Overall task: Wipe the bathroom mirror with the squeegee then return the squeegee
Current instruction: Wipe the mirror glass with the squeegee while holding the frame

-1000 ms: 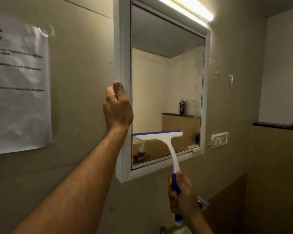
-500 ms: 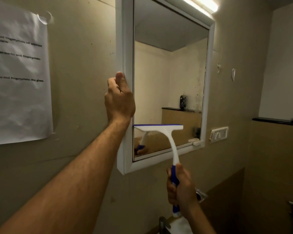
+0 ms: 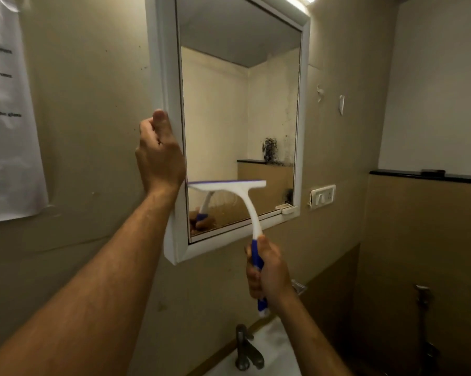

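Note:
The white-framed bathroom mirror (image 3: 239, 109) hangs on the beige wall. My left hand (image 3: 159, 156) grips the left edge of its frame, fingers wrapped around the side. My right hand (image 3: 268, 272) is closed on the blue handle of a white squeegee (image 3: 245, 196). The squeegee's blue-edged blade lies level against the lower part of the glass, at its left side. Its reflection and that of my hand show in the glass below the blade.
A paper notice (image 3: 9, 118) is stuck to the wall at left. A switch plate (image 3: 322, 196) sits right of the mirror. Below are a tap (image 3: 246, 348) and white basin (image 3: 272, 356). A black ledge (image 3: 427, 175) and a wall spray fitting (image 3: 424, 297) are at right.
The squeegee blade has risen a little on the glass. The view has tilted down, so the mirror sits higher in frame and the tap now shows. My left hand keeps its hold.

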